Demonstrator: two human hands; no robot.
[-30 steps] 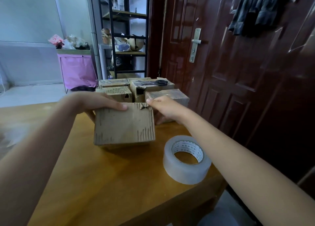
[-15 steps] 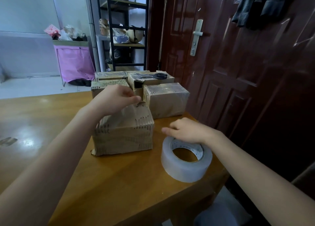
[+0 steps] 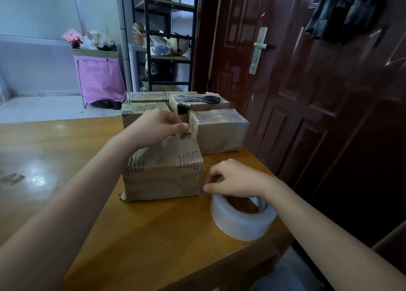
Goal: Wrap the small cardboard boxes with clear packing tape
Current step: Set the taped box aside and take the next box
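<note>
- Cardboard box point(image 3: 162, 176) sits near the wooden table's point(image 3: 153, 235) right end, just in front of four more boxes point(image 3: 219, 130).
- Left hand point(image 3: 153, 128) rests on its top, fingers curled, pinching at the far edge.
- Right hand point(image 3: 237, 178), fingers curled, touches the tape roll point(image 3: 241, 220) beside the box.
</note>
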